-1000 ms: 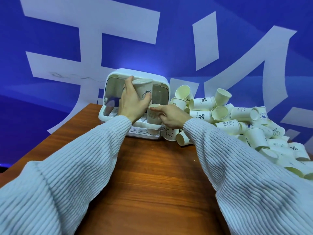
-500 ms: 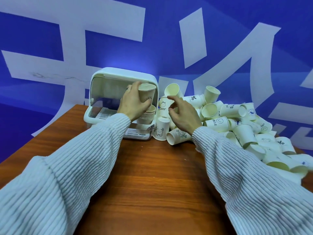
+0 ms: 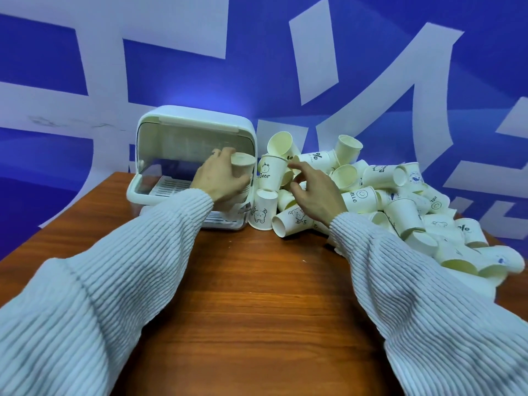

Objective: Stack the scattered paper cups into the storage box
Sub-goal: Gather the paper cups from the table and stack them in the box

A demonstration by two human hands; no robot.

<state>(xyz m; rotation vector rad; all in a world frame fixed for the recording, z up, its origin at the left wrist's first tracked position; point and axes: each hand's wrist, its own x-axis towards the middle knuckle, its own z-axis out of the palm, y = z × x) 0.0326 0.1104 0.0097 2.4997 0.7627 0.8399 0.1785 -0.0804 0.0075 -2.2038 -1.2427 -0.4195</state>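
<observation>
A white storage box (image 3: 183, 118) with a raised clear lid stands at the back of the wooden table. My left hand (image 3: 220, 180) grips a stack of paper cups (image 3: 243, 164) at the box's right front corner. My right hand (image 3: 314, 190) hovers with fingers apart over a pile of scattered paper cups (image 3: 400, 195), holding nothing. Its fingertips are close to an upright cup marked "Bear" (image 3: 271, 170). Another bear cup (image 3: 261, 210) stands upside down beside the box.
The cup pile spreads along the table's right side to its edge. The wooden table (image 3: 243, 295) has bare surface in front of me between my sleeves. A blue wall with large white shapes stands behind.
My left hand pressed the cup down onto the stack at the box's corner. My right hand let go of the stack and moved right toward the loose cups.
</observation>
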